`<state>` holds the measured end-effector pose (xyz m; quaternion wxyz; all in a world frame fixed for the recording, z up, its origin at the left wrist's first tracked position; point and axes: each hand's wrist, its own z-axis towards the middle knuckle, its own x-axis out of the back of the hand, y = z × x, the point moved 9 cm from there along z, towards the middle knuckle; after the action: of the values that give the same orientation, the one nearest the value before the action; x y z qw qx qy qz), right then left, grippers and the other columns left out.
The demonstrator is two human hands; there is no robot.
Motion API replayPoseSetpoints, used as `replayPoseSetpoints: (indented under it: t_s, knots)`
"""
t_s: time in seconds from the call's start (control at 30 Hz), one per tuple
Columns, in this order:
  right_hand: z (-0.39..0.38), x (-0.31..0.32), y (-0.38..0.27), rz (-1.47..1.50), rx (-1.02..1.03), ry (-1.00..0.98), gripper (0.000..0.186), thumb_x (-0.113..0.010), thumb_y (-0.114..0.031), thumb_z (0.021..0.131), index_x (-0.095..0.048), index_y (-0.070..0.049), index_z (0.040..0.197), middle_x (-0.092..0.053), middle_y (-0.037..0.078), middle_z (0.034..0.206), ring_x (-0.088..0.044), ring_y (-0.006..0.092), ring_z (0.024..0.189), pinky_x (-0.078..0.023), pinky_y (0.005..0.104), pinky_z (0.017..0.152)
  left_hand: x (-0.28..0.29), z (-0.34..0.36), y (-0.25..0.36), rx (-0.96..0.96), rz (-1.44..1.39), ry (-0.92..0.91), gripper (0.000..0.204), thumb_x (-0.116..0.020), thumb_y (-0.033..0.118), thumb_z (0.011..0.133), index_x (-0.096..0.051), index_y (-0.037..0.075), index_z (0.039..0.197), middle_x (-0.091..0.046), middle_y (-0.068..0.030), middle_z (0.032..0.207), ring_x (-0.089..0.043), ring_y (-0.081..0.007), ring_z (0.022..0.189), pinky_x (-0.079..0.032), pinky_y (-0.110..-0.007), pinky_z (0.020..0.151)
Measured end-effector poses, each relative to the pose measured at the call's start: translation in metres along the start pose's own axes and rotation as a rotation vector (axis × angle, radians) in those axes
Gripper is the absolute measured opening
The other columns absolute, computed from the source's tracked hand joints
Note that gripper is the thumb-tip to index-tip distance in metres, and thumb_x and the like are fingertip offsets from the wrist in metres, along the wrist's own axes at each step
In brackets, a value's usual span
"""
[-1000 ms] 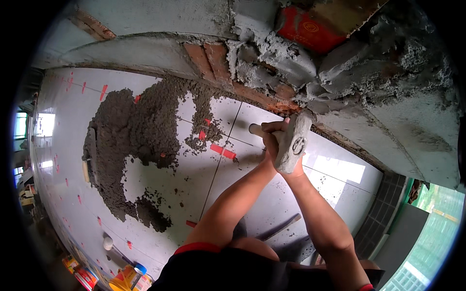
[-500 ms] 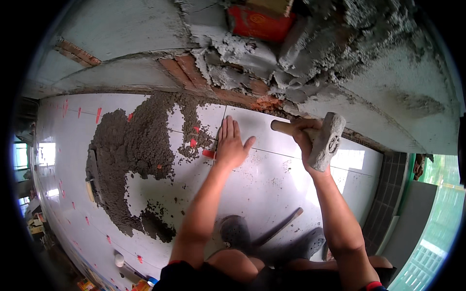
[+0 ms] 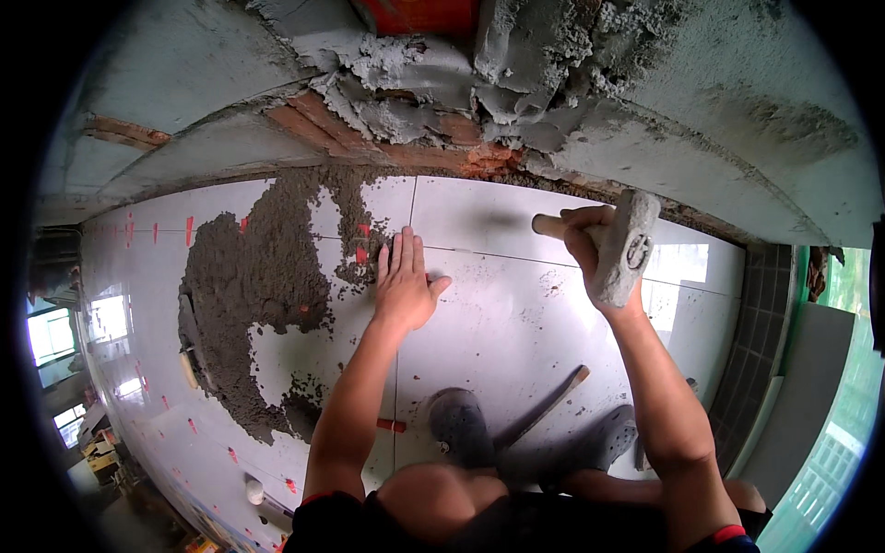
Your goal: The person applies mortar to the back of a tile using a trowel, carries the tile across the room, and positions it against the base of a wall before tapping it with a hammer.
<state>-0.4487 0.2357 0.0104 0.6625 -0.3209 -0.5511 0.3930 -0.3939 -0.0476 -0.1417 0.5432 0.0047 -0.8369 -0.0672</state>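
Observation:
My left hand [image 3: 406,284] lies flat on the white floor tiles [image 3: 479,313], fingers stretched out and thumb spread, over the joint between two tiles. My right hand [image 3: 590,241] is wrapped around the short wooden handle of a mallet [image 3: 627,249]. The mallet's pale grey head looks crusted, and it is held above the tiles, not touching them. Left of my left hand, dark crumbly mortar [image 3: 263,267] is heaped over the tiles. Small red pieces [image 3: 361,253] lie at its edge. A trowel [image 3: 191,355] rests against the mortar's left side.
A rough wall with exposed brick [image 3: 493,161] and grey mortar runs along the far side. Near my shoes [image 3: 458,426] lie a wooden-handled tool [image 3: 544,405] and a red strip [image 3: 391,425]. Another mallet [image 3: 255,491] lies at lower left. Dark tiles [image 3: 751,313] border the right.
My left hand has shifted slightly left on the tiles, covering a red piece beside it. My right hand still holds the mallet raised. The whole view has shifted, showing less of the wall.

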Motion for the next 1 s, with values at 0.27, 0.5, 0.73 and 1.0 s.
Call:
replayPoseSetpoints:
  t_s: [0.27,0.5,0.73,1.0]
  knots:
    - [-0.002,-0.015,0.018,-0.219,-0.175,-0.147,0.015,-0.072,-0.014,0.084,-0.069,-0.001,0.090,-0.071,0.011,0.086,-0.067,0.0242,0.073,-0.054,0.0348,0.069,0.009,-0.012,0.004,0.017,0.034,-0.001,0.096,-0.048,0.062,0.095,-0.019,-0.006,0.155,-0.011,-0.0211,0.165,-0.008,-0.0303,0.154,-0.002,-0.046,0.124]
    - [0.020,0.059,0.025,-0.065,-0.143,-0.329,0.017,-0.068,-0.012,0.081,-0.067,-0.002,0.095,-0.071,0.009,0.092,-0.066,0.0220,0.083,-0.053,0.0346,0.076,0.038,0.020,0.062,0.028,0.088,0.148,0.081,-0.057,0.048,0.095,-0.035,-0.008,0.149,-0.025,-0.0230,0.161,-0.016,-0.0336,0.152,-0.008,-0.049,0.123]
    - [-0.013,0.190,0.069,-0.240,-0.302,-0.262,0.016,-0.070,-0.011,0.083,-0.068,-0.002,0.096,-0.071,0.007,0.092,-0.066,0.0163,0.084,-0.054,0.0314,0.078,0.020,0.075,0.219,-0.490,-0.108,0.148,0.092,-0.074,0.044,0.084,-0.033,-0.007,0.149,-0.025,-0.0219,0.161,-0.020,-0.0344,0.151,-0.017,-0.046,0.123]
    - [-0.032,0.272,0.123,-0.143,-0.444,0.260,0.016,-0.075,-0.014,0.082,-0.068,-0.003,0.091,-0.071,0.010,0.088,-0.065,0.0184,0.080,-0.053,0.0353,0.074,0.032,0.090,0.249,-0.468,-0.075,0.064,0.110,-0.086,0.039,0.069,-0.028,-0.004,0.152,-0.025,-0.0189,0.162,-0.021,-0.0321,0.151,-0.016,-0.047,0.123]
